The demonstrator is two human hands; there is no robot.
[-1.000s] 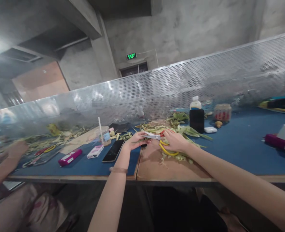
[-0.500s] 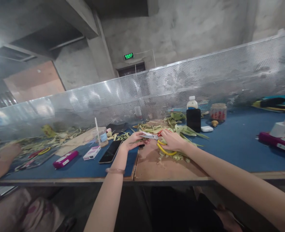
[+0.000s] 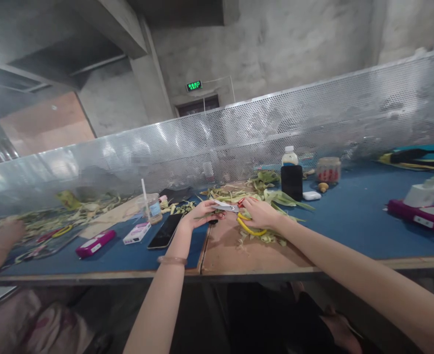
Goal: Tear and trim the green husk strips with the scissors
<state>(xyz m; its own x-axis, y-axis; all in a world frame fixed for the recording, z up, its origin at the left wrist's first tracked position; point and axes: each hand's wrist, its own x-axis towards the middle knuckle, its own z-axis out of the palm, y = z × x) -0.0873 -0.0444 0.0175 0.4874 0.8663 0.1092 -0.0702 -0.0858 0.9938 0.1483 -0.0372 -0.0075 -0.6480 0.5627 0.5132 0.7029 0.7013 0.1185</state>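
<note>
My right hand (image 3: 261, 214) is wrapped round the red and yellow handles of a pair of scissors (image 3: 251, 229). The scissor blades point left and are parted, close to the fingers of my left hand (image 3: 201, 214). Those fingers are closed in a pinch, and a thin bit of green plant stem shows at them; most of it is hidden. Behind and below both hands lie green leaves and stems (image 3: 231, 192). Pale trimmings (image 3: 272, 239) are scattered on the brown board (image 3: 231, 255) under my right hand.
Left of me are a phone (image 3: 165, 231), a small white box (image 3: 137, 233), a cup with straw (image 3: 154, 209) and a purple power strip (image 3: 96, 244). A co-worker's hand (image 3: 8, 233) is far left. A bottle (image 3: 289, 156), black upright object (image 3: 292, 183) and jar (image 3: 328, 171) stand right.
The view has shifted slightly, so most things sit a little further left. My hands and the scissors keep nearly the same pose.
</note>
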